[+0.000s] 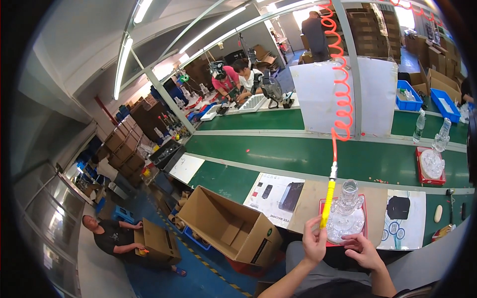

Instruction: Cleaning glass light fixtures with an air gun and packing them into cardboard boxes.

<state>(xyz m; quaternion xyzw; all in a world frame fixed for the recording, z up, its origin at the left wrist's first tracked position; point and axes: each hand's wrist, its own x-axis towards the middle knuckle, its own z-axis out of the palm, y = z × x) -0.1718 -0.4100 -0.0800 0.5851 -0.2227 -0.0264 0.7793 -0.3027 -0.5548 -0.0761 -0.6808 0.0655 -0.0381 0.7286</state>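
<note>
Left hand [314, 244] is clamped on the yellow air nozzle [326, 204]; right hand [364, 251] rests open-fingered against the clear glass piece [346, 211] on its red tray [366, 218]; the piece could tip if the red coiled hose [342, 89] tugs the nozzle sideways

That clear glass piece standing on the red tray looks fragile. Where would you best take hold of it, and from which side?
Probably by the narrow neck, from above or from the right. The clear glass piece stands upright on the red tray, with a wide base and a slimmer stem near the top that fingers can close around. The left hand holds the yellow tool on its left side; the right hand already rests at the base.
</note>
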